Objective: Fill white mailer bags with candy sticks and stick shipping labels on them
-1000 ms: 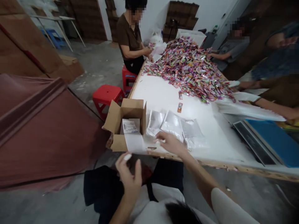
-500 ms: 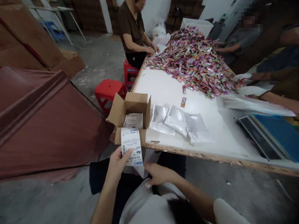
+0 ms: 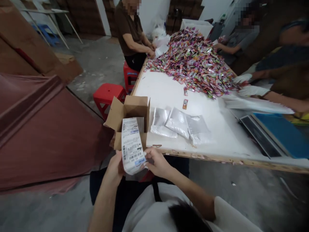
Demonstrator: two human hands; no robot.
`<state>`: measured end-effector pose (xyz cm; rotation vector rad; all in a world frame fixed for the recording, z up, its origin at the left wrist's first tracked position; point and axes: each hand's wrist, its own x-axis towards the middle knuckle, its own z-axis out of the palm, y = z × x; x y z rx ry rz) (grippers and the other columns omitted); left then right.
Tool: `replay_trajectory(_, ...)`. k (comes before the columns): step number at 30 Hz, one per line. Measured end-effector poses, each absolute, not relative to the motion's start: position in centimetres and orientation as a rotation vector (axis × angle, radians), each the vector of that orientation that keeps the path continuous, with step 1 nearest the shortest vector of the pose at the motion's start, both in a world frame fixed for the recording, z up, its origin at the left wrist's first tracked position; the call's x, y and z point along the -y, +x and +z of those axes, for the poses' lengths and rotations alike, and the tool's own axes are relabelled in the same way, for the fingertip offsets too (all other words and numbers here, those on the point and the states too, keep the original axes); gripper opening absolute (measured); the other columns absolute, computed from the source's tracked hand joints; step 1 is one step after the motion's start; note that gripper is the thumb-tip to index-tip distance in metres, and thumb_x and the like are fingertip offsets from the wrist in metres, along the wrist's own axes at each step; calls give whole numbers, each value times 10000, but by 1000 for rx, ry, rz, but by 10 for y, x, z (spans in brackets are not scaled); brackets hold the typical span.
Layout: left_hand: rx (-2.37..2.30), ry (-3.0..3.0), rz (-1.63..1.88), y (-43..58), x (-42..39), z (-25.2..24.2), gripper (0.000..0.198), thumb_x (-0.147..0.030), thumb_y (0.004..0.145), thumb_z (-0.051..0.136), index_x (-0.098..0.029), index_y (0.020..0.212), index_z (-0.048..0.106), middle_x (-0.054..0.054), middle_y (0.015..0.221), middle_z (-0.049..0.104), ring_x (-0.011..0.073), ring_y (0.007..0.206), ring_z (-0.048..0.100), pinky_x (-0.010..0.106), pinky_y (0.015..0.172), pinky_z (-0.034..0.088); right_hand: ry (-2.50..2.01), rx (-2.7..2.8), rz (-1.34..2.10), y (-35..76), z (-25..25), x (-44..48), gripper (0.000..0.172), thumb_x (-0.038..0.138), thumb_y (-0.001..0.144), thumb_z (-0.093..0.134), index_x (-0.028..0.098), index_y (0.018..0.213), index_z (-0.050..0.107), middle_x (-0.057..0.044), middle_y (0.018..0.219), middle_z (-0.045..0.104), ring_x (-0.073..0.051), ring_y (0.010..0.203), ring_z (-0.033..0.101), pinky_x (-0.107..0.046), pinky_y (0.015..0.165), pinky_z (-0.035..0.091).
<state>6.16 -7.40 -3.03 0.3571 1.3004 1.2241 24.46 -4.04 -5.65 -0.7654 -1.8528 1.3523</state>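
A strip of printed shipping labels (image 3: 131, 143) runs up out of an open cardboard box (image 3: 136, 101) toward my body. My left hand (image 3: 115, 168) grips the strip's near left edge, its fingertips partly hidden behind the paper. On the other side, my right hand (image 3: 156, 162) pinches the near right edge by the blue print. Part of a paler sheet shows below the labels, between my hands. Right of the box, several silvery-white padded mailers (image 3: 178, 122) lie overlapping on the white table (image 3: 164, 85).
A big heap of small colourful packets (image 3: 198, 61) covers the table's far part. Co-workers sit around it; a gloved hand (image 3: 253, 91) is near a stack of white mailers (image 3: 260, 103). A scale (image 3: 256, 133) and blue pad are at right. Red stools (image 3: 109, 91) stand left.
My right hand has moved up from below to the right edge of the labels. The strip now shows a longer continuous run reaching into the box. The view has shifted slightly.
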Motion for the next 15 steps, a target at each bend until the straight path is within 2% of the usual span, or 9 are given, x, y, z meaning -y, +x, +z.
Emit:
replay_trajectory(4,-1322,337,1083,74,60,-15,417,-344,467,907,-83,751,748,132,699,754,267,621,711,325,567,572,-776,1934,1071,257,-51,42,301,136,851,542,214,1116,423,-28,893,689,-169,846,679,-300,780,535)
replay_trajectory(8,-1360,310,1167,87,58,-16,378,-301,419,915,-94,689,750,116,720,765,225,604,706,269,567,568,-661,2129,690,261,-35,34,178,106,922,453,204,1012,572,-46,945,700,-150,908,653,-276,836,526)
replay_trajectory(12,-1487,188,1293,92,55,-23,241,-160,497,839,-122,712,739,81,718,767,243,608,720,301,567,592,-632,2210,439,265,-34,26,235,92,952,421,190,940,635,-41,905,689,-123,864,619,-232,809,506)
replay_trajectory(15,-1578,110,1362,95,48,-25,152,-90,578,758,-125,723,725,56,673,752,214,547,699,287,529,586,-666,2222,301,264,-40,25,231,123,945,460,204,906,672,-34,892,663,-122,845,591,-230,801,490)
